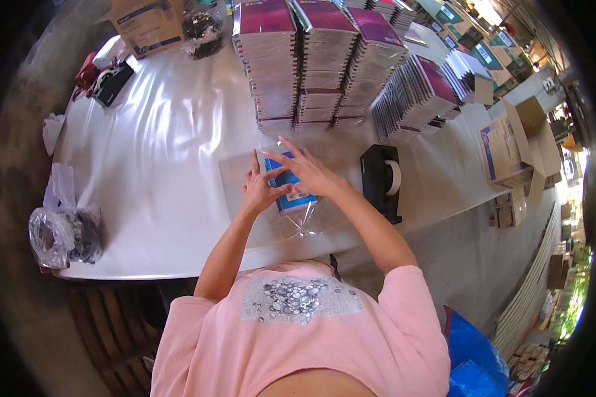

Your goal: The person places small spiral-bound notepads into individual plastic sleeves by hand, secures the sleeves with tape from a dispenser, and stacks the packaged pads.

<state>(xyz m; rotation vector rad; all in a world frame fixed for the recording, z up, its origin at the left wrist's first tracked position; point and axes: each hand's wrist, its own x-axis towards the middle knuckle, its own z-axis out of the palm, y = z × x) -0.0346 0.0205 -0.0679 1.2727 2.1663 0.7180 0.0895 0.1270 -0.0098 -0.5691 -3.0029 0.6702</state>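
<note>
A small blue notebook (297,204) lies on the table in front of me, partly covered by my hands. Clear plastic film (303,226) spreads around it and gathers in creases at its near edge. My left hand (261,189) rests at the notebook's left side, fingers stretched away from me and thumb reaching across the cover. From the right, my right hand (310,173) reaches over the notebook's upper part with its fingers spread. Neither hand is closed around anything. A black tape dispenser (375,182) with a pale roll stands to the right of my right hand.
Tall stacks of purple spiral notebooks (265,49) rise at the table's far side, with more notebooks (417,96) to their right. A second dispenser (112,85) lies far left. Wrapped rolls (66,237) sit at the left edge. An open carton (506,152) stands right.
</note>
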